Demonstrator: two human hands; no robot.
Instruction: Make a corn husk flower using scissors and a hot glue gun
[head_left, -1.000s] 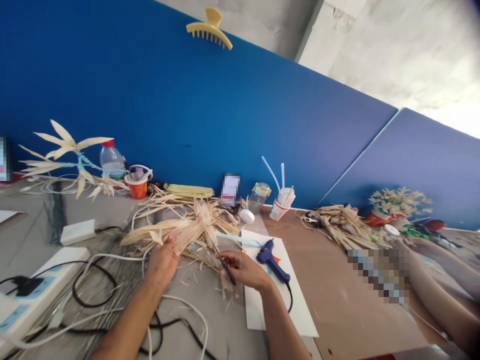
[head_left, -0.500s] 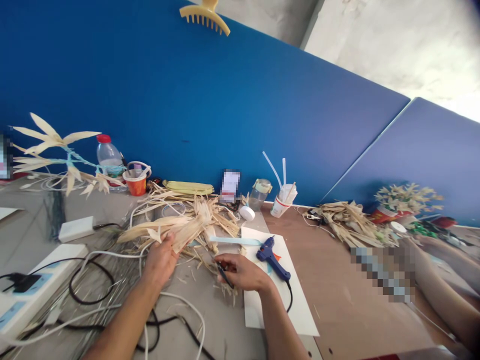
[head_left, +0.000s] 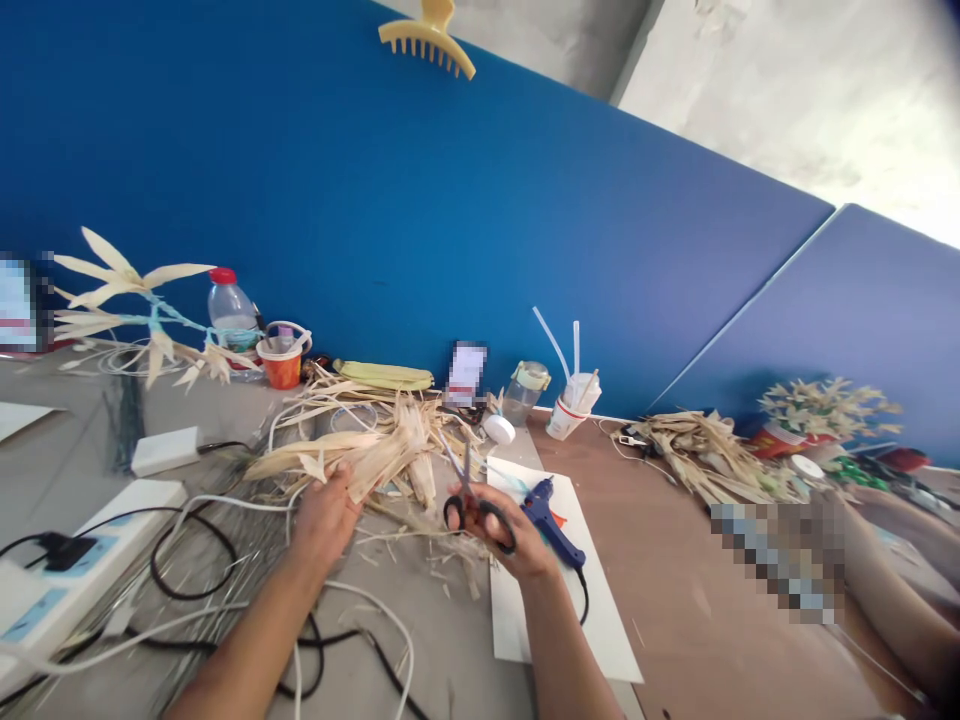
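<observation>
Below the frame's centre, the right hand (head_left: 514,532) grips spread scissors (head_left: 467,490), the left hand (head_left: 325,522) pinches dried corn husks (head_left: 381,464); a leftward slip could split them.

Glue gun (head_left: 556,530) obstacle beside right hand (head_left: 521,540)

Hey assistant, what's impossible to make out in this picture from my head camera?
All in the head view:
- Whatever lies under the left hand: covered by the hand.
- Phone screen text: pixelated.
- Items beside the co-worker's forearm: masked by pixelation.
- Power strip, near end: cut off by the left edge.
- Claw clip, top: cut off by the upper edge.
</observation>
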